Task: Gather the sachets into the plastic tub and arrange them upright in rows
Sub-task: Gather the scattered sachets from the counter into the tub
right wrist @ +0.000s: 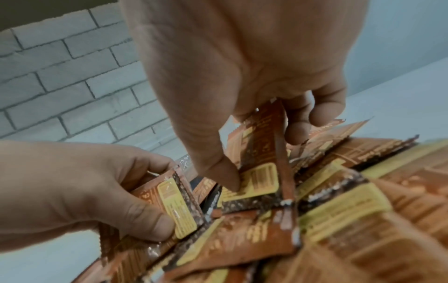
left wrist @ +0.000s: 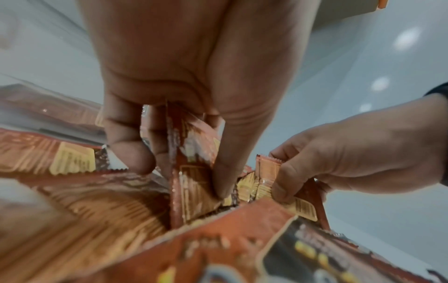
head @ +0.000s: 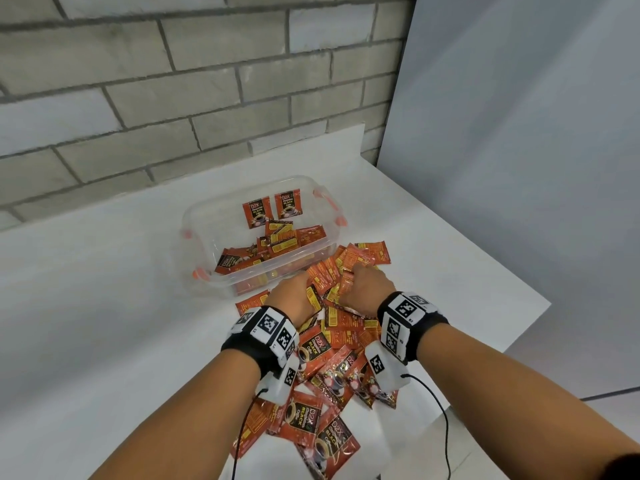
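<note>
Both hands pinch sachets from the pile (head: 341, 327): left hand (head: 289, 299) thumb and fingers grip one (left wrist: 191, 172), right hand (head: 363, 289) likewise (right wrist: 264, 159). Just beyond the hands, the tub (head: 207, 216) holds two upright sachets (head: 272, 209) at its far wall, others (head: 277, 247) lying loose.

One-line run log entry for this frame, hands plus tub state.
left hand: pinches sachet | right hand: pinches sachet | tub: two sachets upright, rest lying loose | pile on table

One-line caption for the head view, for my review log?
Left hand and right hand each pinch sachets from the pile beside the clear tub, where two sachets stand upright.
</note>
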{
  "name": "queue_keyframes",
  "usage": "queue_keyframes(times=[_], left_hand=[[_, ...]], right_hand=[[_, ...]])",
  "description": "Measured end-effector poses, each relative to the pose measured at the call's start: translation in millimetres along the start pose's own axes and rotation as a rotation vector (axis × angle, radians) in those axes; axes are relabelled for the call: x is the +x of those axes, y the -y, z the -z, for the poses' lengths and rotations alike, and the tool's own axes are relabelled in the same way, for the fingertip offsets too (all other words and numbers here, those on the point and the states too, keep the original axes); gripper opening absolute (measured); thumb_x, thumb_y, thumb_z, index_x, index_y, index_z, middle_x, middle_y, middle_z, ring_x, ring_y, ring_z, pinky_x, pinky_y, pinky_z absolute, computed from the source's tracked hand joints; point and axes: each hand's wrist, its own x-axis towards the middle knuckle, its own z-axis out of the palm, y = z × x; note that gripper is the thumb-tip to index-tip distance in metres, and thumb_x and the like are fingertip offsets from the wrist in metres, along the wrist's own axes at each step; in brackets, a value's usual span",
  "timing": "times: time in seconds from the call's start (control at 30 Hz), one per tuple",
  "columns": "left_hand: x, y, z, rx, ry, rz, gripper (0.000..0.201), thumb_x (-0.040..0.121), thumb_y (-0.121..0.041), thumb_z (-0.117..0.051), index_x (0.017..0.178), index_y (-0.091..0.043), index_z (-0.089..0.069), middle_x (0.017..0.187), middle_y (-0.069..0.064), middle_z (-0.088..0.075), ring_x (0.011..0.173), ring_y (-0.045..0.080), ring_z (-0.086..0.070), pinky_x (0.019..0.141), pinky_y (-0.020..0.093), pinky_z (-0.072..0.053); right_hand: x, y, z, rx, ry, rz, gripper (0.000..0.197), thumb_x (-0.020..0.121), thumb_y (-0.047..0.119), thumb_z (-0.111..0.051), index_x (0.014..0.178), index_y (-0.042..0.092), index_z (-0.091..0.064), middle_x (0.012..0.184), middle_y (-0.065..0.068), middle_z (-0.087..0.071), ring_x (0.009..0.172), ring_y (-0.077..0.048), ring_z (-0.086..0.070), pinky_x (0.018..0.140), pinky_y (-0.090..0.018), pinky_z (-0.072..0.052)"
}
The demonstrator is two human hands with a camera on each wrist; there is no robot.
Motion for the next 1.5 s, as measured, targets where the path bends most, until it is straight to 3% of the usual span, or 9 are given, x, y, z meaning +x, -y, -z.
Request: queue_keyframes(times=[0.2, 0.37, 0.53, 0.7, 0.83, 1.1, 1.2, 1.3, 1.5], left_hand=[[2, 2, 4, -0.143, 0.043, 0.064, 0.072, 0.082, -0.016, -0.074, 0.143, -0.013, -0.035, 0.139, 0.009, -0.052, 0.121, 0.025, -0.053, 0.096, 0.033, -0.045], [8, -5, -1, -0.081, 0.047, 0.092, 0.070, 0.082, -0.013, -0.072, 0.141, -0.014, -0.034, 0.136, 0.009, -0.053, 0.120, 0.026, -0.055, 0.097, 0.036, -0.047], [12, -10, -3, 0.009, 0.013, 0.121, 0.040, 0.082, -0.007, -0.068, 0.118, -0.009, -0.050, 0.120, 0.010, -0.059, 0.104, 0.026, -0.060, 0.085, 0.033, -0.051], [12, -9, -12, 0.080, -0.068, 0.063, 0.058, 0.084, -0.009, -0.068, 0.136, -0.009, -0.043, 0.143, 0.011, -0.033, 0.122, 0.027, -0.048, 0.098, 0.034, -0.046], [15, -11, -17, 0.169, -0.071, 0.062, 0.060, 0.085, -0.009, -0.068, 0.137, -0.008, -0.039, 0.143, 0.012, -0.037, 0.133, 0.030, -0.034, 0.105, 0.041, -0.041], [10, -17, -17, 0.230, -0.123, 0.059, 0.069, 0.085, -0.010, -0.067, 0.143, -0.009, -0.031, 0.145, 0.013, -0.031, 0.135, 0.031, -0.027, 0.104, 0.045, -0.038], [9, -19, -14, 0.151, -0.120, 0.006, 0.065, 0.089, -0.008, -0.062, 0.144, -0.010, -0.028, 0.145, 0.012, -0.032, 0.134, 0.030, -0.029, 0.105, 0.045, -0.036], [7, -20, -9, -0.019, -0.117, -0.017, 0.050, 0.093, -0.007, -0.051, 0.139, -0.010, -0.032, 0.138, 0.011, -0.040, 0.127, 0.029, -0.038, 0.103, 0.046, -0.039], [-14, -24, 16, -0.327, -0.260, -0.192, 0.036, 0.098, -0.018, -0.047, 0.132, -0.015, -0.039, 0.107, 0.001, -0.055, 0.085, 0.013, -0.052, 0.073, 0.027, -0.045]], right_hand=[[-3, -25, 14, 0.429, 0.021, -0.024, 0.058, 0.084, 0.017, -0.066, 0.135, 0.013, -0.040, 0.110, -0.004, -0.060, 0.082, -0.012, -0.060, 0.058, -0.017, -0.047], [14, -41, 38, 0.521, -0.044, -0.064, 0.051, 0.080, 0.018, -0.070, 0.125, 0.013, -0.048, 0.099, 0.001, -0.061, 0.087, -0.015, -0.058, 0.068, -0.026, -0.045], [34, -35, 31, 0.355, -0.020, -0.036, 0.058, 0.081, 0.026, -0.065, 0.133, 0.013, -0.042, 0.114, -0.005, -0.062, 0.096, -0.020, -0.060, 0.075, -0.029, -0.049], [42, -33, 18, 0.242, -0.084, -0.025, 0.053, 0.076, 0.033, -0.066, 0.123, 0.015, -0.050, 0.111, -0.009, -0.063, 0.099, -0.027, -0.061, 0.086, -0.040, -0.053], [37, -35, 16, 0.105, -0.151, -0.019, 0.057, 0.081, 0.036, -0.064, 0.131, 0.015, -0.045, 0.120, -0.013, -0.055, 0.111, -0.030, -0.053, 0.094, -0.041, -0.048], [28, -38, 13, 0.206, -0.187, 0.005, 0.053, 0.082, 0.031, -0.067, 0.128, 0.014, -0.047, 0.118, -0.011, -0.053, 0.110, -0.028, -0.051, 0.095, -0.040, -0.046], [22, -39, 18, 0.381, -0.189, 0.042, 0.039, 0.084, 0.019, -0.067, 0.119, 0.012, -0.050, 0.106, -0.002, -0.059, 0.095, -0.020, -0.057, 0.083, -0.032, -0.048], [14, -41, 26, 0.533, -0.220, 0.036, 0.031, 0.086, 0.014, -0.065, 0.115, 0.013, -0.052, 0.102, -0.002, -0.062, 0.088, -0.017, -0.058, 0.075, -0.026, -0.044], [-2, -36, 56, 0.763, -0.402, 0.006, 0.016, 0.092, 0.018, -0.053, 0.107, 0.013, -0.052, 0.097, -0.003, -0.062, 0.079, -0.011, -0.056, 0.062, -0.027, -0.040]])
